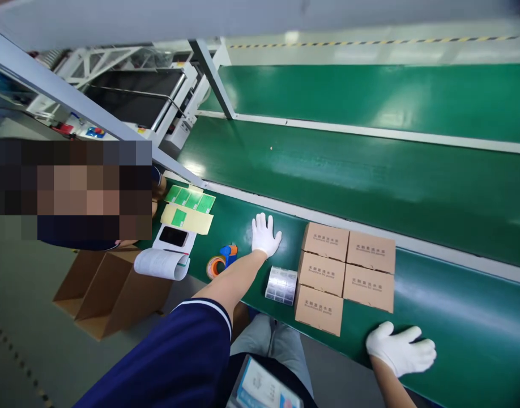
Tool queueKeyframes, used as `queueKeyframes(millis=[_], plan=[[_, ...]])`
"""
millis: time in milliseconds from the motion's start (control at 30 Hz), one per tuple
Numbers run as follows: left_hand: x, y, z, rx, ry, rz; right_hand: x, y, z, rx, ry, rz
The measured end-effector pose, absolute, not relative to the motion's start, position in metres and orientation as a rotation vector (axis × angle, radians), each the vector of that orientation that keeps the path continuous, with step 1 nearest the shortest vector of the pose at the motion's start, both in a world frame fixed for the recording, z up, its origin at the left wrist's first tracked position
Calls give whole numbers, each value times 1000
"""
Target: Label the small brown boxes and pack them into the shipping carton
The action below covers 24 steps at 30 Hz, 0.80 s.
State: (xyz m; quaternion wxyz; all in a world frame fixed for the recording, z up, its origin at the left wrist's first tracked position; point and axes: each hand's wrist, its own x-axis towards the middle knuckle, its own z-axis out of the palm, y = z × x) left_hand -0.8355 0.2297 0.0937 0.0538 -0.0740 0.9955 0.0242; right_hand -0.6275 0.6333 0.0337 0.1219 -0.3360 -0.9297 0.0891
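My left hand (265,235), in a white glove, lies flat on the green bench with its fingers spread. Close to it are a blue tape dispenser with orange tape (229,255) and a roll of silver labels (281,285). My right hand (401,348), also gloved in white, rests open at the bench's near edge, fingers apart and holding nothing. Between the two hands sit several closed brown cartons (322,273) printed with dark lettering, packed side by side in two columns. Neither hand touches a carton.
A co-worker (81,226) is at the left. Near that person lie green label sheets (190,198), a phone (174,236) and a curled paper pad (162,264). Open cardboard boxes (111,289) stand below. Beyond the white rail runs a green conveyor belt (349,170); a grey post (213,79) rises at its left.
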Motion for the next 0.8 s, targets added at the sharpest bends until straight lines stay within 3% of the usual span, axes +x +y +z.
queueKeyframes(millis=[233,333,433,667,800], plan=[[-810,220,154,-304,2683,687,-627,659,67,-1056,-2850,632],[-763,215,165,-422,2568,756,-610,691,87,-1170,-2946,882],[-721,216,156,-590,2382,817,-590,701,119,-1257,-2954,926],[-709,230,130,-771,2087,1042,-584,608,215,-1046,-2833,1154],[-711,223,139,-653,1982,1373,-592,533,254,-886,-2794,1389]])
